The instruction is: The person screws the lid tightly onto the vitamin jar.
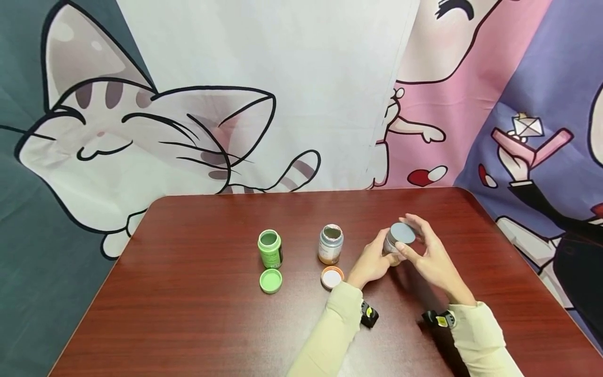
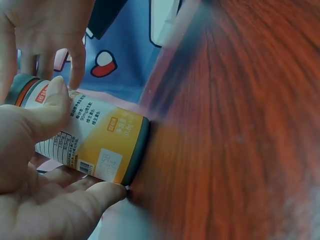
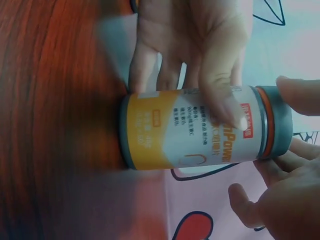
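A bottle with a grey lid (image 1: 402,233) and a white and yellow label (image 3: 175,132) stands between both hands on the right part of the table, its base close to the wood. My left hand (image 1: 374,265) grips the bottle's body, the thumb across the label in both wrist views. Around the lid curls my right hand (image 1: 431,261), with its thumb at the near edge and its fingers on the far side. An orange ring (image 3: 269,122) shows just under the lid. To the left, a white and orange jar (image 1: 330,245) stands uncapped, its orange-rimmed lid (image 1: 332,278) lying before it.
Further left stands an uncapped green jar (image 1: 270,249), with a green lid (image 1: 270,281) lying in front of it. They rest on a reddish-brown wooden table (image 1: 188,314). A cartoon-printed cloth (image 1: 292,68) hangs behind the table's back edge.
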### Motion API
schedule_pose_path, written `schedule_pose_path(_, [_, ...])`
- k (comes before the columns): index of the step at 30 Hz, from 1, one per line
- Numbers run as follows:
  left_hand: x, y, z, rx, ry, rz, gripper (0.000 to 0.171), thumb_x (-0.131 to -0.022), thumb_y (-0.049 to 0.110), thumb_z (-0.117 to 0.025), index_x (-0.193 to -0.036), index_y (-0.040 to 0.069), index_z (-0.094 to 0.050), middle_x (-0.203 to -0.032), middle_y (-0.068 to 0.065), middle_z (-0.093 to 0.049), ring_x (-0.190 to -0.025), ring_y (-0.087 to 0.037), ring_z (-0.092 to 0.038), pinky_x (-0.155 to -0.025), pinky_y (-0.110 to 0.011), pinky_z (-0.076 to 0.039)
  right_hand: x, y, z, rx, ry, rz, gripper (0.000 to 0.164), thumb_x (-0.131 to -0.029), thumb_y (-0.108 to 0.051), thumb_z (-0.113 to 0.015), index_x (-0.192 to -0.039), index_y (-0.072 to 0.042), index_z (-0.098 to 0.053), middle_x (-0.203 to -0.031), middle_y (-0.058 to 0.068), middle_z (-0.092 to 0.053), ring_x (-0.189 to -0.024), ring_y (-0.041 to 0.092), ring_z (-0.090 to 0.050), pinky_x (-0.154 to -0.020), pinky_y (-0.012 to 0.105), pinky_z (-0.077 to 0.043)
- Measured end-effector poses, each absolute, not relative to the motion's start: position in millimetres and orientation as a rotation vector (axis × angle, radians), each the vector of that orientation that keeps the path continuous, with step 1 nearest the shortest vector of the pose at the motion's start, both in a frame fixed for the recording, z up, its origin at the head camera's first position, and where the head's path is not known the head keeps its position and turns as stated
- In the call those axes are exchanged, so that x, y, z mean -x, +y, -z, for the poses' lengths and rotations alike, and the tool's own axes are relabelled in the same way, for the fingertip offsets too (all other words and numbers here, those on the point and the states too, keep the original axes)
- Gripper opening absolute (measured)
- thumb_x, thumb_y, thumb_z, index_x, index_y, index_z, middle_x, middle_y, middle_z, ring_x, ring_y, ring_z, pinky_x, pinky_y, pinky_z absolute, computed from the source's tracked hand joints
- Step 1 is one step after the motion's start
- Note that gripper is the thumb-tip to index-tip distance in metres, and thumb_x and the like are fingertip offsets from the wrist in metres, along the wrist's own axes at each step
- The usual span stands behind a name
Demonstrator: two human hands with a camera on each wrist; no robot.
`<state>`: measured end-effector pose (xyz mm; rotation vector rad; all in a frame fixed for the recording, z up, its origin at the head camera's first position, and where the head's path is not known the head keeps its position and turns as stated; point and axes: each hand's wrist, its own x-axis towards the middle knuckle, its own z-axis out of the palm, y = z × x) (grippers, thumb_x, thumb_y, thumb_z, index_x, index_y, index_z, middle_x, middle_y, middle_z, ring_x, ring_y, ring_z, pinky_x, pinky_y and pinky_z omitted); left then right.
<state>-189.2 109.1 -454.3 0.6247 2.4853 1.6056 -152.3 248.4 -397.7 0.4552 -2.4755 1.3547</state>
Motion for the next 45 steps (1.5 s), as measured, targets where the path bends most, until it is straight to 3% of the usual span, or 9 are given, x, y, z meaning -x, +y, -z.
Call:
schedule_pose_path(7, [188.5, 110.6, 454.2, -0.602, 2.494, -1.587, 0.055, -0.086, 0.020, -0.064, -0.133, 0.031, -0.039, -0.120, 0.003, -0.058, -0.105, -0.010, -0.054, -0.089, -0.028, -0.042, 144.1, 237.0, 385.5, -0.465, -2.443, -1.262, 0.065, -0.079, 0.009, -0.064, -0.134, 0.007, -0.030, -0.123, 0.022, -0.052, -0.111, 0.029, -0.044, -0.088, 0.010, -0.032])
schedule_pose_path(15, [187.0, 111.5, 451.5, -0.555, 2.511, -1.590, 0.055, -0.083, 0.014, -0.064, -0.130, 0.030, -0.042, -0.117, 0.004, -0.059, -0.101, -0.009, -0.055, -0.086, -0.026, -0.042, 144.3, 232.8, 388.7, -0.418, -2.415, -1.219, 0.062, -0.076, 0.012, -0.066, -0.129, 0.006, -0.036, -0.119, 0.021, -0.055, -0.105, 0.026, -0.049, -0.086, 0.009, -0.033])
schedule_pose_path(27, [187.1, 114.5, 451.3, -0.518, 2.532, -1.596, 0.054, -0.082, 0.016, -0.066, -0.129, 0.031, -0.044, -0.115, 0.003, -0.060, -0.101, -0.009, -0.055, -0.086, -0.026, -0.043, 145.3, 228.1, 391.4, -0.362, -2.394, -1.223, 0.055, -0.075, 0.015, -0.064, -0.123, 0.008, -0.038, -0.118, 0.025, -0.051, -0.105, 0.039, -0.050, -0.087, 0.007, -0.032])
schedule_pose_path(34, [186.6, 113.4, 452.9, -0.520, 2.540, -1.600, 0.055, -0.083, 0.018, -0.066, -0.131, 0.032, -0.042, -0.116, 0.004, -0.060, -0.102, -0.009, -0.055, -0.086, -0.027, -0.043, 158.9, 242.9, 414.3, -0.383, -2.419, -1.219, 0.059, -0.078, 0.006, -0.067, -0.128, 0.000, -0.037, -0.123, 0.016, -0.051, -0.106, 0.026, -0.052, -0.086, 0.007, -0.034])
schedule_pose_path(40, [182.2, 108.0, 447.2, -0.528, 2.582, -1.460, 0.064, -0.083, 0.034, -0.067, -0.138, 0.035, -0.034, -0.122, 0.006, -0.057, -0.107, -0.013, -0.055, -0.087, -0.031, -0.044, 157.7, 249.9, 417.2, -0.425, -2.486, -1.166, 0.059, -0.082, -0.001, -0.066, -0.133, -0.009, -0.037, -0.128, 0.009, -0.049, -0.103, 0.013, -0.051, -0.084, 0.008, -0.033])
schedule_pose_path(45, [174.8, 96.2, 415.0, -0.521, 2.566, -1.265, 0.072, -0.079, 0.045, -0.068, -0.138, 0.021, -0.036, -0.125, 0.004, -0.055, -0.110, -0.015, -0.054, -0.088, -0.032, -0.045, 155.4, 251.9, 411.2, -0.465, -2.539, -1.175, 0.065, -0.084, -0.005, -0.065, -0.139, -0.014, -0.032, -0.134, 0.008, -0.045, -0.108, 0.016, -0.049, -0.087, 0.006, -0.030])
